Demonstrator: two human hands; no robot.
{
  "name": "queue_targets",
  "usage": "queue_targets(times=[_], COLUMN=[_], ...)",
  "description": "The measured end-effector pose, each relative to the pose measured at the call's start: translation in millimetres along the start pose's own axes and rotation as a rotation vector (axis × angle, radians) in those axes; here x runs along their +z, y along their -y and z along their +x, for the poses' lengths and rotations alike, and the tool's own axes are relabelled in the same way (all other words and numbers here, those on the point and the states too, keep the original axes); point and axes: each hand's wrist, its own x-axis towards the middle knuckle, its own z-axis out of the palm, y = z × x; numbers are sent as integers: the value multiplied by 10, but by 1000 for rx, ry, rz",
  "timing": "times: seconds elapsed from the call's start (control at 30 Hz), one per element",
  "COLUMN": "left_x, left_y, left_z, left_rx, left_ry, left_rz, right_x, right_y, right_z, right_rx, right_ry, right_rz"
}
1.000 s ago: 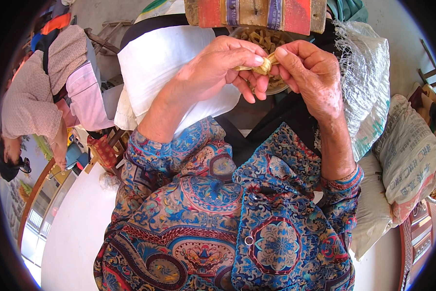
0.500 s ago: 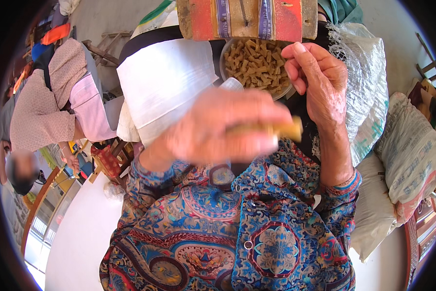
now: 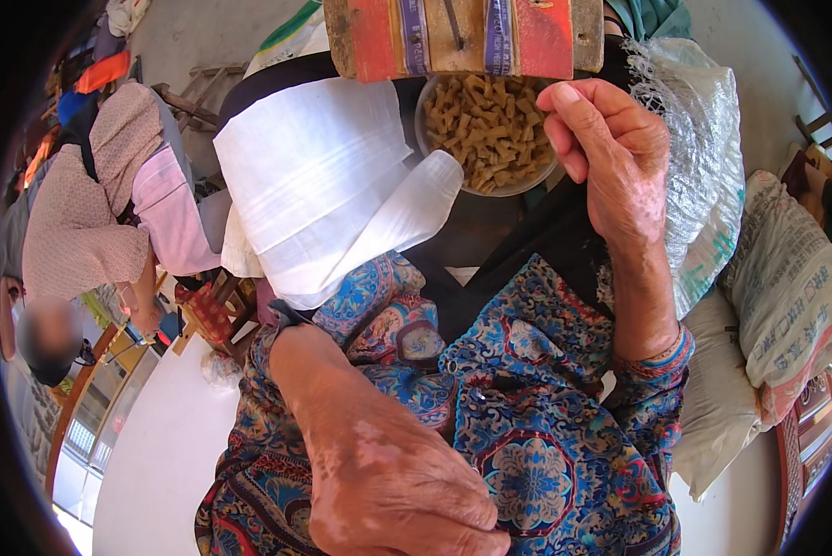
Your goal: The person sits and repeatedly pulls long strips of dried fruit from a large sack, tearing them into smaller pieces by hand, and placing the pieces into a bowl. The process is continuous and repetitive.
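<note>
My left hand (image 3: 402, 500) is low in front of my patterned shirt, back of the hand up and fingers curled closed. What they hold, if anything, is hidden beneath the hand. Thumb and forefinger of my right hand (image 3: 615, 153) meet in a pinch beside a round bowl (image 3: 423, 130); anything between them is too small to make out. Many short brown pieces (image 3: 492, 134) fill the bowl. Just beyond it is a worn wooden block (image 3: 543, 39) with red paint, two purple printed bands (image 3: 414, 37) and a nail (image 3: 454, 23).
A white cloth (image 3: 309, 176) lies over my left leg. At my right are a shiny woven sack (image 3: 703, 157) and stuffed sacks (image 3: 782, 287). Another person (image 3: 73, 222) is at the left, near a wooden-edged table. A wooden stool (image 3: 198, 97) stands behind.
My left hand has swung down toward me from above my lap, where it held a yellowish-brown piece. That uncovers the cloth's near corner. My right hand stays pinched in nearly the same place.
</note>
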Motion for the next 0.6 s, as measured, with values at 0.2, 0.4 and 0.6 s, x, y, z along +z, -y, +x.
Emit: queue_targets(times=[0.2, 0.4, 0.6], left_x=[41, 52, 56], left_y=[-80, -145, -199], left_z=[-11, -15, -35], left_rx=[-17, -32, -54], left_ry=[-24, -37, -25], left_rz=[75, 145, 172], right_x=[13, 20, 28], right_y=[6, -18, -18], right_z=[24, 49, 48], right_rx=[-13, -14, -26], right_ry=[-18, 4, -17], right_rz=[-19, 3, 35])
